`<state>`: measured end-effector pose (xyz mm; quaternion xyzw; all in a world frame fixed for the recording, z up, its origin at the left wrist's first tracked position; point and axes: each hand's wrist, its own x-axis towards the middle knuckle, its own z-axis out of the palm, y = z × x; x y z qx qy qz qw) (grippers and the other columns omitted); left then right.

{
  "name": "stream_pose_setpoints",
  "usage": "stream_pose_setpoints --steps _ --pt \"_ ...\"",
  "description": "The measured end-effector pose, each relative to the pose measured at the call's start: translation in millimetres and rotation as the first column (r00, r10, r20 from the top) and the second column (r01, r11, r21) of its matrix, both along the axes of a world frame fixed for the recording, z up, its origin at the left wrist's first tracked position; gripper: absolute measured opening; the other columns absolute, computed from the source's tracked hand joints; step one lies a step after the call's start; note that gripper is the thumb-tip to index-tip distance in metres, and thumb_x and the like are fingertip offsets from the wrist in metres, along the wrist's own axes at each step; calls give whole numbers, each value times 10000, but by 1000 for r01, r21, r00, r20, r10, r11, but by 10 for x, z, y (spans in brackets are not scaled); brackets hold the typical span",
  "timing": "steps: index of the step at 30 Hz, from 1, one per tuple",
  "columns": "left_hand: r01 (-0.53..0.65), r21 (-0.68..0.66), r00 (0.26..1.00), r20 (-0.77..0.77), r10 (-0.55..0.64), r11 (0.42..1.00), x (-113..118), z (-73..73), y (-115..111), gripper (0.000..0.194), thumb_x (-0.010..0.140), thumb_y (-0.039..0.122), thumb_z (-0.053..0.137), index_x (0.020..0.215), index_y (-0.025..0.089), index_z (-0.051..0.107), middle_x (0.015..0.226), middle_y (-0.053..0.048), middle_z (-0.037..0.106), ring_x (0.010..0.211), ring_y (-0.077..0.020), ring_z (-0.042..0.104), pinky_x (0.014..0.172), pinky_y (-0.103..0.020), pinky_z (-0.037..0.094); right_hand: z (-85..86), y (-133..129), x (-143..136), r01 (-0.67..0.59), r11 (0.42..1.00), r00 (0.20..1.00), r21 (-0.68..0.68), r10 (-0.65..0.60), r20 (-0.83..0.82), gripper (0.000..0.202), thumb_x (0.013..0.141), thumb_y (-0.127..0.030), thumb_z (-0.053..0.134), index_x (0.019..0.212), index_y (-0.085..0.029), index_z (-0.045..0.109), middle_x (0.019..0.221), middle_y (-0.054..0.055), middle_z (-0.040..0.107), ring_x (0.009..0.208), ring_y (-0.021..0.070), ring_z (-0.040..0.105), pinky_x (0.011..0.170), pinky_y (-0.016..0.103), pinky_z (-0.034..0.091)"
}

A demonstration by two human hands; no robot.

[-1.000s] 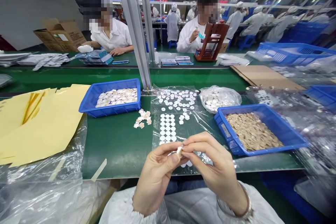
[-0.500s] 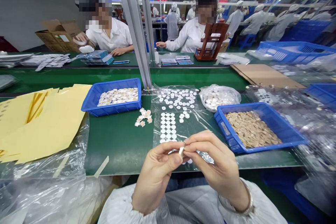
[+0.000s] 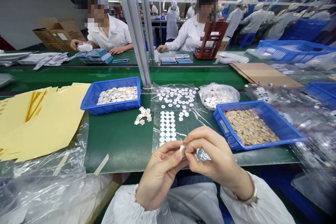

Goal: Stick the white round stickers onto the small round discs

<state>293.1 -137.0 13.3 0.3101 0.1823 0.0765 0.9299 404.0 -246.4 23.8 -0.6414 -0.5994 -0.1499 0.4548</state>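
Note:
Between thumb and index finger, my left hand (image 3: 164,173) grips a small pale disc (image 3: 182,149) above the table's front edge. My right hand (image 3: 214,159) is pinched at the disc's right side; whatever lies between its fingertips is too small to make out. White round pieces (image 3: 168,125) lie in rows on a clear plastic sheet beyond my hands, with more scattered behind them. Left of the sheet is a small pile of white and tan discs (image 3: 143,115). One blue bin (image 3: 112,108) holds whitish discs; another blue bin (image 3: 262,145) at the right holds tan discs.
Yellow sheets (image 3: 60,119) and clear plastic cover the left side. A bag of white pieces (image 3: 219,95) stands behind the right bin, near flat cardboard (image 3: 265,75). A metal post (image 3: 135,31) rises at the table's back. Two people in white sit across the green belt.
My right hand's fingers have curled in more, and the disc now shows more of its face. Across the belt, one person's hand has come down to the table.

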Motion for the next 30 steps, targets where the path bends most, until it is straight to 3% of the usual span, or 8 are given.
stream_pose_setpoints --steps 6,21,30 --pt "-27 -53 1000 -1 27 998 -2 1 48 167 699 180 788 858 181 739 799 -5 756 775 -108 697 785 -213 550 -37 -13 -19 30 999 999 33 -29 -44 113 831 -88 614 876 -191 605 894 42 664 799 151 643 683 312 530" --pt "-10 80 1000 17 8 997 -36 56 42 126 709 208 782 832 196 759 792 -7 762 766 -104 689 820 -220 539 49 -9 4 -52 996 992 -75 42 -120 48 882 -139 579 877 -186 587 888 45 643 785 148 617 673 308 527" --pt "-35 -105 999 -11 34 994 -35 2 10 158 699 188 788 850 187 742 780 9 750 775 -101 694 750 -179 540 -20 3 -45 0 1000 1000 1 0 10 108 831 -103 607 860 -199 566 864 37 664 777 152 634 662 310 525"
